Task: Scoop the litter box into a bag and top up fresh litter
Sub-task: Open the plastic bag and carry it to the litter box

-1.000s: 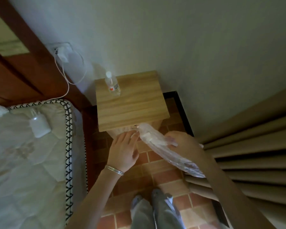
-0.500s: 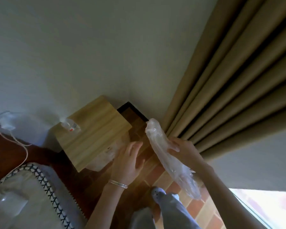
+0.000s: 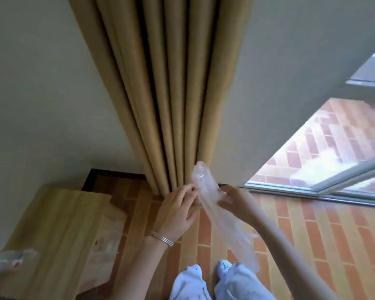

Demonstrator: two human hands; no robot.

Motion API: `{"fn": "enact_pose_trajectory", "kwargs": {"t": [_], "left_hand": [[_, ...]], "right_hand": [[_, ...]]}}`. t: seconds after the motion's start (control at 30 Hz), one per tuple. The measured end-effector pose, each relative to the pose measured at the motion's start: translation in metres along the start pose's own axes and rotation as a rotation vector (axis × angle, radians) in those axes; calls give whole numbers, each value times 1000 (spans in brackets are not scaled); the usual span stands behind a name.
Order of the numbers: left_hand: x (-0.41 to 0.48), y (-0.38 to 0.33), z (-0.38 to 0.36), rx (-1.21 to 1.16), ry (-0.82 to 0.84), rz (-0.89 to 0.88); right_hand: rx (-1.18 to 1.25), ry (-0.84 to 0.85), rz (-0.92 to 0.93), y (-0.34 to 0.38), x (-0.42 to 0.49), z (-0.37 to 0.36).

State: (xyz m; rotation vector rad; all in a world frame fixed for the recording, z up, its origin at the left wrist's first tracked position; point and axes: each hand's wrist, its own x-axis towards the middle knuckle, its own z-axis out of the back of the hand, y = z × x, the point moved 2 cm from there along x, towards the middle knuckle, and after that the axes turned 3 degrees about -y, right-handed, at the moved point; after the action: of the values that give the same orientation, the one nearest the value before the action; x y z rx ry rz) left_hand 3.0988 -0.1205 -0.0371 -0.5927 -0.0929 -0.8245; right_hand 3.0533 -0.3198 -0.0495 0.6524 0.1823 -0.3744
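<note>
A clear, crumpled plastic bag (image 3: pixel 220 215) hangs lengthwise in front of me, its top near the curtain's foot and its lower end by my shoes. My right hand (image 3: pixel 235 201) grips it around the upper middle. My left hand (image 3: pixel 178 210), with thin bracelets at the wrist, has its fingertips at the bag's upper left edge; I cannot tell whether they pinch it. No litter box, scoop or litter shows in this view.
A tan pleated curtain (image 3: pixel 167 94) hangs straight ahead. A wooden side table (image 3: pixel 59 232) stands at the lower left, with a plastic bottle (image 3: pixel 8 259) at its near corner. A sliding glass door (image 3: pixel 325 185) at the right stands open to outdoor brick paving.
The view has swung right, from the side table and mattress to the curtain and open door. The bag stayed in my right hand, and my left hand came up to its upper edge.
</note>
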Motion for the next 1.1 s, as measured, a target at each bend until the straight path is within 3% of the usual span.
{"fn": "enact_pose_trajectory", "kwargs": {"t": [0.3,0.5,0.73,1.1], "left_hand": [[62,-106,-83,31,206,-512],[85,-186,-143,-93,102,-681],[106,-281,-194,-156,133,-686],[117,-425,-272,-197,363,-445]], "right_hand": [[246,-188,-222,-98,-76,61],[377,-276,-369,-177,-142,96],[489,-386,-485,-262,-226,144],[583,-753,-565,-366,-370,231]]}}
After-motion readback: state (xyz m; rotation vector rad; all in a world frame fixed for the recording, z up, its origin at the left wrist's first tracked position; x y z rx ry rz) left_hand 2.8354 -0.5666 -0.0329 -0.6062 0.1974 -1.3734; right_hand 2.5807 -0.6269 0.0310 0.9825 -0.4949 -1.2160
